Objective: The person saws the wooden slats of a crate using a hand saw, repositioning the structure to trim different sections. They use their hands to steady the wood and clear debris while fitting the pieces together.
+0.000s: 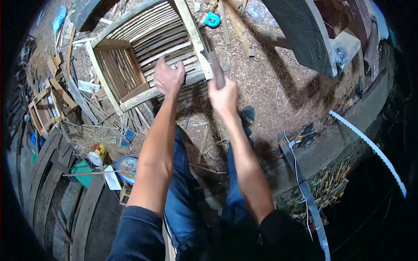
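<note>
A slatted wooden frame, box-like with many thin strips, lies tilted on the littered ground before me. My right hand is wrapped round the brown handle of a hammer, at the frame's near right corner. The tool's far end overlaps the pale corner post, beside a dark patch. Over the slats, close to the near rail, my left hand is loosely curled, thumb and forefinger apart, with nothing visible between them.
A turquoise tape measure lies beyond the frame among wood shavings. Scrap wood is heaped at the left, near a blue-rimmed basin. A large dark timber stands upper right. A long metal strip lies lower right.
</note>
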Motion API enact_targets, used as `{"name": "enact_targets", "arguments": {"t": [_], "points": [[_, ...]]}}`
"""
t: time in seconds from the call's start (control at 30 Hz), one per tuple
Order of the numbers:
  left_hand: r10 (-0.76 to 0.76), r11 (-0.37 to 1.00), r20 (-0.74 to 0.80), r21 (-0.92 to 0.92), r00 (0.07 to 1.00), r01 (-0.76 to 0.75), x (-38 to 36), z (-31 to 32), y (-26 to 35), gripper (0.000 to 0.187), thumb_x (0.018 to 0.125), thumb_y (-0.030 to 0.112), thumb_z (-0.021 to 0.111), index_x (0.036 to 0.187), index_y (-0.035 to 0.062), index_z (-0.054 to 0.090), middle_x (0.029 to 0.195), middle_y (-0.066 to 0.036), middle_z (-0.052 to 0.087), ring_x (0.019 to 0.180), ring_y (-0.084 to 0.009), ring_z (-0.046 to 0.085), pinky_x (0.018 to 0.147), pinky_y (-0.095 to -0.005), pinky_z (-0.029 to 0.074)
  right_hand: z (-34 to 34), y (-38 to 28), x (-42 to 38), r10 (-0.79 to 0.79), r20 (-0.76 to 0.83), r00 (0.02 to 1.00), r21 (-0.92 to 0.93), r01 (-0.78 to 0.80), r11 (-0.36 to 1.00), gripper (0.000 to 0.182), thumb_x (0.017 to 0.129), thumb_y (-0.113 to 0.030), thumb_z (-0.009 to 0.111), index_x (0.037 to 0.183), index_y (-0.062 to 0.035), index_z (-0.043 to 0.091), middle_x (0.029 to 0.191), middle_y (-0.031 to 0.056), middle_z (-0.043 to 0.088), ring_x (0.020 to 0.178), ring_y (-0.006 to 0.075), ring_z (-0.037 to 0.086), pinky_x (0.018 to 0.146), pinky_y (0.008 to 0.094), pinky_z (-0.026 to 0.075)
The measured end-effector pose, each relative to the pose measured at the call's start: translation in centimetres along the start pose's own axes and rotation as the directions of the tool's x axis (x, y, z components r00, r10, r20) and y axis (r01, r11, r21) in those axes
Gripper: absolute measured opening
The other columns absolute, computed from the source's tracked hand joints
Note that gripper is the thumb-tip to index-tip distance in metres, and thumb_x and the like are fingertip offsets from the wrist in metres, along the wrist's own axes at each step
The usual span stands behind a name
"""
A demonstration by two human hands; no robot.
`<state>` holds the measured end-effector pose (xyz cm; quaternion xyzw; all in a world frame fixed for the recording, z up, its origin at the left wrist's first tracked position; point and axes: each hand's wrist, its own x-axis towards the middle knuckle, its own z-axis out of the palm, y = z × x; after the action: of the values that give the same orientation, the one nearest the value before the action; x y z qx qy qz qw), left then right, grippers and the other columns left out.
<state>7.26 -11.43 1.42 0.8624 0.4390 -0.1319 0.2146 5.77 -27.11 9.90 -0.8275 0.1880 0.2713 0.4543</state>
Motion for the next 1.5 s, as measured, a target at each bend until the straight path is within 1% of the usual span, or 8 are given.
{"name": "enact_targets", "arguments": {"t": [0.17, 0.27, 0.43, 0.73, 0.83, 1.0, 1.2, 1.5], "points": [[0.187, 0.982, -0.075, 0.044, 0.979, -0.184, 1.5, 0.4, -2.4, 0.062, 0.07, 0.032, 0.059, 0.127, 0.0079, 0.054, 0.123, -0.015, 0.059, 0.115, -0.0302, 0.054, 0.099, -0.0441, 0.039, -5.6, -0.2, -15.0, -0.156, -0.163, 0.974, 0.136, 0.179, 0.974, 0.016, 0.087, -0.005, 0.056, 0.096, 0.0021, 0.067, 0.064, 0.0091, 0.065, 0.056, 0.0125, 0.058, 0.054, 0.0276, 0.046], [-0.035, 0.999, 0.15, -0.009, 0.988, 0.037, 0.8, -1.0, 0.1, 0.06, 0.071, 0.032, 0.057, 0.126, 0.0062, 0.055, 0.124, -0.015, 0.059, 0.115, -0.0276, 0.055, 0.102, -0.0414, 0.036, -4.5, 0.1, -8.5, -0.041, -0.007, 0.999, -0.036, 0.041, 0.999, 0.013, 0.088, -0.008, 0.057, 0.088, 0.0001, 0.067, 0.062, 0.0082, 0.064, 0.051, 0.0124, 0.056, 0.049, 0.0275, 0.044], [0.204, 0.977, -0.143, 0.085, 0.968, -0.193, 1.4, 0.5, -3.4, 0.057, 0.072, 0.035, 0.062, 0.124, 0.0099, 0.058, 0.124, -0.012, 0.06, 0.117, -0.0281, 0.054, 0.106, -0.0425, 0.032, -2.5, 2.3, -11.4, -0.198, -0.129, 0.972, -0.138, 0.181, 0.974, 0.014, 0.084, -0.013, 0.063, 0.082, 0.0006, 0.064, 0.06, 0.0139, 0.06, 0.049, 0.0215, 0.059, 0.047, 0.0331, 0.044], [0.168, 0.986, -0.04, 0.014, 0.985, -0.167, 1.3, -0.5, -2.1, 0.056, 0.071, 0.03, 0.059, 0.123, 0.0098, 0.057, 0.123, -0.012, 0.06, 0.118, -0.0272, 0.053, 0.103, -0.0435, 0.035, -0.5, 0.4, -6.2, -0.114, -0.086, 0.99, 0.17, 0.127, 0.977, 0.018, 0.084, -0.012, 0.063, 0.071, -0.0014, 0.059, 0.056, 0.0129, 0.059, 0.045, 0.0167, 0.054, 0.044, 0.0325, 0.039], [0.207, 0.978, -0.088, 0.012, 0.974, -0.207, 1.8, 0.1, -2.2, 0.062, 0.072, 0.036, 0.061, 0.127, 0.0078, 0.055, 0.122, -0.018, 0.059, 0.115, -0.0325, 0.055, 0.1, -0.0417, 0.04, -5.4, 1.5, -17.4, -0.023, -0.1, 0.995, 0.015, 0.025, 1.0, 0.024, 0.081, -0.006, 0.064, 0.103, 0.0049, 0.067, 0.073, 0.0159, 0.067, 0.072, 0.0182, 0.071, 0.064, 0.0322, 0.053], [0.17, 0.984, -0.036, 0.052, 0.985, -0.169, 2.1, 0.1, -1.9, 0.064, 0.074, 0.038, 0.061, 0.13, 0.0084, 0.053, 0.126, -0.018, 0.058, 0.117, -0.0326, 0.054, 0.099, -0.0404, 0.042, -0.8, 0.2, -4.5, -0.025, -0.042, 0.999, 0.225, 0.034, 0.974, 0.023, 0.09, -0.017, 0.061, 0.073, -0.0012, 0.061, 0.05, 0.0074, 0.053, 0.044, 0.013, 0.052, 0.041, 0.0287, 0.038], [0.183, 0.981, -0.059, 0.071, 0.981, -0.179, 1.5, -0.2, -2.1, 0.064, 0.074, 0.038, 0.062, 0.129, 0.0074, 0.053, 0.129, -0.016, 0.057, 0.118, -0.0319, 0.054, 0.1, -0.0399, 0.041, -4.9, -0.6, -15.3, -0.199, -0.125, 0.972, -0.037, 0.196, 0.98, 0.028, 0.089, -0.011, 0.057, 0.115, -0.0041, 0.065, 0.076, 0.0127, 0.068, 0.06, 0.0145, 0.064, 0.053, 0.0279, 0.048], [0.208, 0.978, -0.081, 0.038, 0.975, -0.205, 1.8, 0.3, -2.7, 0.058, 0.073, 0.033, 0.063, 0.128, 0.0148, 0.055, 0.116, -0.014, 0.064, 0.106, -0.0316, 0.06, 0.095, -0.0401, 0.044, -4.1, 1.3, -16.0, -0.126, -0.174, 0.977, 0.054, 0.137, 0.989, 0.01, 0.088, -0.006, 0.057, 0.084, 0.0008, 0.064, 0.072, 0.0137, 0.068, 0.054, 0.0142, 0.058, 0.053, 0.0313, 0.048]]}}
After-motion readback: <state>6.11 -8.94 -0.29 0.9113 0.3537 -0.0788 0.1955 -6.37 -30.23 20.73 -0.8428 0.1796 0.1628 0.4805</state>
